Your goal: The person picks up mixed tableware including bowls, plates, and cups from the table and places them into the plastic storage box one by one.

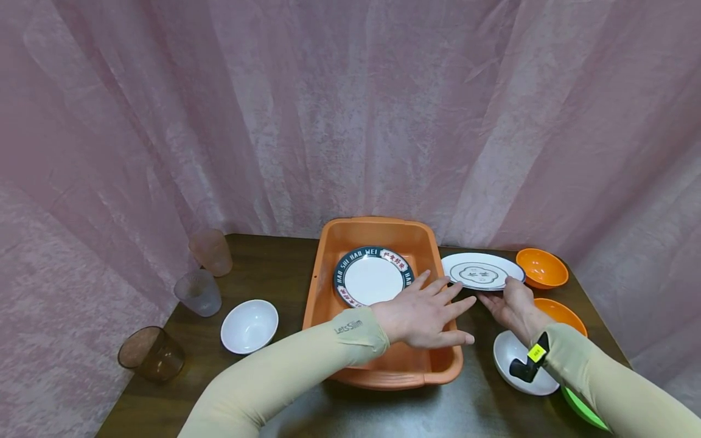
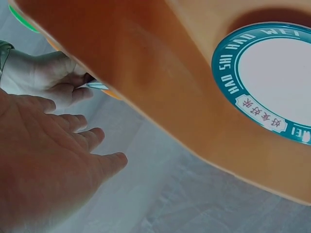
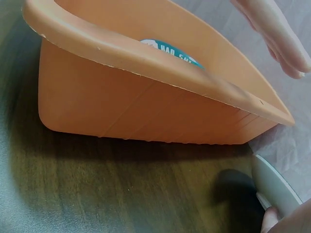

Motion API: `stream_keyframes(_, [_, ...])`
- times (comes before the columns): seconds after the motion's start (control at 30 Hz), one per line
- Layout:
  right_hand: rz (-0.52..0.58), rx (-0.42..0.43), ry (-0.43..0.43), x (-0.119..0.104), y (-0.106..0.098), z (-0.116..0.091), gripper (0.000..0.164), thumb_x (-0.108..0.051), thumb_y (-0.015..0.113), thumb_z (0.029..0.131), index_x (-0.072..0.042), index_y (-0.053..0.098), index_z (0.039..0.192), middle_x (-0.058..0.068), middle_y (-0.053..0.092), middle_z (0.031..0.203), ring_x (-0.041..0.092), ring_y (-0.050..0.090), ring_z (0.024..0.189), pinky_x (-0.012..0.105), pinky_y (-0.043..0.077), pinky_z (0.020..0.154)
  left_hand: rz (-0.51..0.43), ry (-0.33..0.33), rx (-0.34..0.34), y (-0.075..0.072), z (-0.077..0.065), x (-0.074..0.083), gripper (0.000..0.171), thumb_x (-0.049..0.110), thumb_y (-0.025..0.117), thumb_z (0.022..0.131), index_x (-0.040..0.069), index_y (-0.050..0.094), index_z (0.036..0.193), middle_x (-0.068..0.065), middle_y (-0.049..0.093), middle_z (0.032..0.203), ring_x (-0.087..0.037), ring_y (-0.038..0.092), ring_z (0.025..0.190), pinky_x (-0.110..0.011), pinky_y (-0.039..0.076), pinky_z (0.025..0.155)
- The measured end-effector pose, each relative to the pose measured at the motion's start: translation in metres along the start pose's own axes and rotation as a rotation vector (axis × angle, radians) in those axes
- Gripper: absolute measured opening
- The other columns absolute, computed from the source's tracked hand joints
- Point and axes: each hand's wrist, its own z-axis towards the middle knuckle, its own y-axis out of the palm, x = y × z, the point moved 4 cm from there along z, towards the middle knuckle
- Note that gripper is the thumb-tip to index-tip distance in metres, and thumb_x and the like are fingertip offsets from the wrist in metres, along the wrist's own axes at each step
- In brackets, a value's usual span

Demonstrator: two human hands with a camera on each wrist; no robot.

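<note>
My right hand (image 1: 512,307) pinches the near right edge of a white oval plate (image 1: 476,271) with a patterned centre. The plate is tilted slightly, just right of the orange basin (image 1: 312,310); in the right wrist view only part of the plate (image 3: 274,187) shows. Fingers spread, my left hand (image 1: 429,310) reaches over the basin's right rim, close to the plate but holding nothing. Inside the basin lies a round plate (image 1: 374,280) with a white middle and a teal lettered rim, also seen in the left wrist view.
Left of the basin stand a white bowl (image 1: 249,326), a brown cup (image 1: 151,354), a clear cup (image 1: 198,293) and a pinkish cup (image 1: 211,252). On the right are orange bowls (image 1: 542,268), a white bowl (image 1: 506,359) and a green dish (image 1: 583,410). A pink curtain (image 1: 350,121) hangs behind.
</note>
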Motion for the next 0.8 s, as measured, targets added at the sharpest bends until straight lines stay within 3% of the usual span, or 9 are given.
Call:
stream_keyframes(0.43, [-0.058, -0.002, -0.038, -0.0002, 0.0003, -0.0002, 0.055, -0.039, 0.024, 0.113, -0.041, 0.002, 0.164, -0.002, 0.029, 0.166, 0.017, 0.039, 0.144, 0.04, 0.034, 0.114, 0.007, 0.005, -0.02, 0.0032, 0.0019, 0.002, 0.077, 0.078, 0.015, 0.098, 0.039, 0.015, 0.164, 0.004, 0.012, 0.171, -0.02, 0.009, 0.156, -0.048, 0.006, 0.125])
stream_keyframes(0.67, [-0.07, -0.008, -0.053, -0.002, 0.0031, 0.0004, 0.055, -0.039, 0.026, 0.113, -0.035, 0.008, 0.165, -0.001, 0.029, 0.166, 0.016, 0.052, 0.132, 0.041, 0.034, 0.114, 0.004, 0.004, -0.014, 0.0029, 0.0029, 0.0033, 0.077, 0.078, 0.015, 0.098, 0.039, 0.016, 0.164, 0.005, 0.013, 0.171, -0.018, 0.009, 0.156, -0.047, 0.007, 0.125])
stream_keyframes(0.8, [-0.064, -0.021, -0.059, -0.0036, 0.0046, -0.0003, 0.055, -0.036, 0.025, 0.114, -0.038, 0.007, 0.165, -0.002, 0.027, 0.167, 0.015, 0.041, 0.142, 0.041, 0.033, 0.114, 0.007, 0.005, -0.008, 0.0017, 0.003, 0.0047, 0.077, 0.079, 0.015, 0.098, 0.039, 0.017, 0.164, 0.005, 0.014, 0.171, -0.018, 0.009, 0.156, -0.047, 0.007, 0.125])
